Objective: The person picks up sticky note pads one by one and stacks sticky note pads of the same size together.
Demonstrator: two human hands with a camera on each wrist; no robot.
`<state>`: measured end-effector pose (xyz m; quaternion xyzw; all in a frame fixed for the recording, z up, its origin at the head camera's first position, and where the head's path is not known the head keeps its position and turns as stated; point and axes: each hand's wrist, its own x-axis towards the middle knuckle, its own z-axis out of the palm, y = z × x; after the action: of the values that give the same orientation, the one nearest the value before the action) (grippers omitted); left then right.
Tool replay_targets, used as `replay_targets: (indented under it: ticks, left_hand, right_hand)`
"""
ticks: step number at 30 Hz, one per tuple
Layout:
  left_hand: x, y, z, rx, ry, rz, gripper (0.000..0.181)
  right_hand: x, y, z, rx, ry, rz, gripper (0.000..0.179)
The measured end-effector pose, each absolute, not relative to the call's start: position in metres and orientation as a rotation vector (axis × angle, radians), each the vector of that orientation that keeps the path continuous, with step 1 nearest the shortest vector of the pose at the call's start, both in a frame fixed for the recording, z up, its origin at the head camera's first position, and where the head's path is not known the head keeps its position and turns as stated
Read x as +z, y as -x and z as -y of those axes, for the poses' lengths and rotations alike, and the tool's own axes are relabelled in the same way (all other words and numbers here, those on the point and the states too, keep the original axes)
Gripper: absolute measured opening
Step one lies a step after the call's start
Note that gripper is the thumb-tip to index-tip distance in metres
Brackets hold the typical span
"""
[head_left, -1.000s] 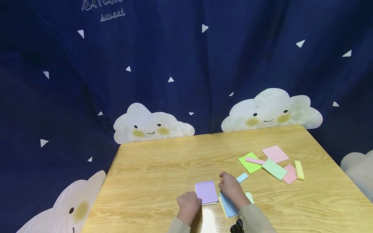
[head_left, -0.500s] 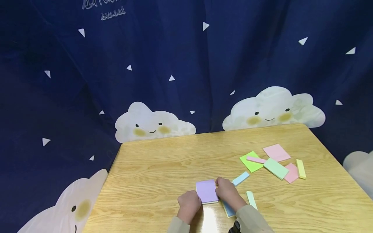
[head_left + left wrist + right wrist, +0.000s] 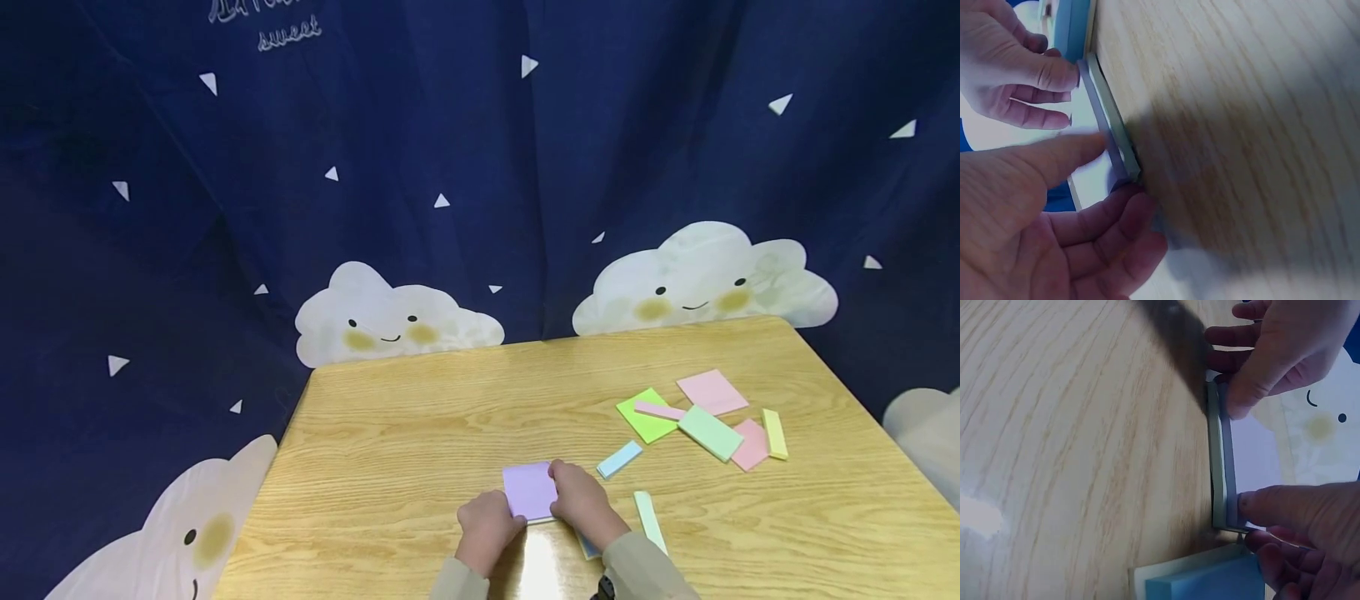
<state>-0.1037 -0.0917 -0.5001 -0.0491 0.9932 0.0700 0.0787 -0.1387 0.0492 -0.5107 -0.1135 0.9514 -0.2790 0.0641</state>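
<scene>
A purple sticky note pad (image 3: 529,490) lies on a pale greenish pad (image 3: 1217,481) near the table's front, their edges roughly lined up. My left hand (image 3: 489,527) grips the stack at its left side, the thumb over the purple pad and curled fingers at the near corner. At the opposite side my right hand (image 3: 587,502) holds the stack, thumb on the purple pad's near right part and fingers along its right edge. Under the right wrist, a blue pad (image 3: 1210,581) on a cream one is mostly hidden in the head view.
To the right lie a narrow light blue pad (image 3: 619,459) and a narrow mint pad (image 3: 650,521). Farther back are lime (image 3: 645,425), pink (image 3: 712,392) and green (image 3: 710,432) pads, a pink pentagon (image 3: 750,446) and a yellow strip (image 3: 775,434). A dark blue curtain (image 3: 420,150) hangs behind the table.
My right hand has moved left from over the blue pad to the purple pad's right edge and now grips it. The left hand stays at the left side, its thumb slightly farther right.
</scene>
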Motion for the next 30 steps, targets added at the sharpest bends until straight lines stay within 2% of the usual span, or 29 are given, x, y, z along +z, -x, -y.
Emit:
replay_targets:
  ticks: [7, 12, 15, 23, 26, 30]
  left_hand:
    - [-0.501, 0.104, 0.091, 0.134, 0.127, -2.987, 0.038]
    - [-0.502, 0.105, 0.089, 0.051, 0.115, -3.003, 0.038]
    - [-0.503, 0.105, 0.090, 0.024, 0.119, -3.010, 0.039]
    - [-0.503, 0.106, 0.091, 0.043, 0.110, -3.021, 0.040]
    - [-0.502, 0.105, 0.090, 0.049, 0.110, -3.022, 0.040]
    - [-0.500, 0.104, 0.089, 0.046, 0.101, -3.017, 0.041]
  right_hand:
    - [-0.512, 0.139, -0.048, -0.805, 0.385, -2.862, 0.038]
    - [-0.504, 0.140, -0.056, -0.750, 0.523, -2.879, 0.041]
    - [-0.496, 0.139, -0.066, -0.638, 0.652, -2.870, 0.053]
    - [-0.494, 0.125, -0.092, -0.324, 0.885, -2.737, 0.102]
    - [-0.501, 0.118, -0.096, -0.325, 0.973, -2.737, 0.107]
    - [-0.508, 0.113, -0.098, -0.310, 1.095, -2.773, 0.102]
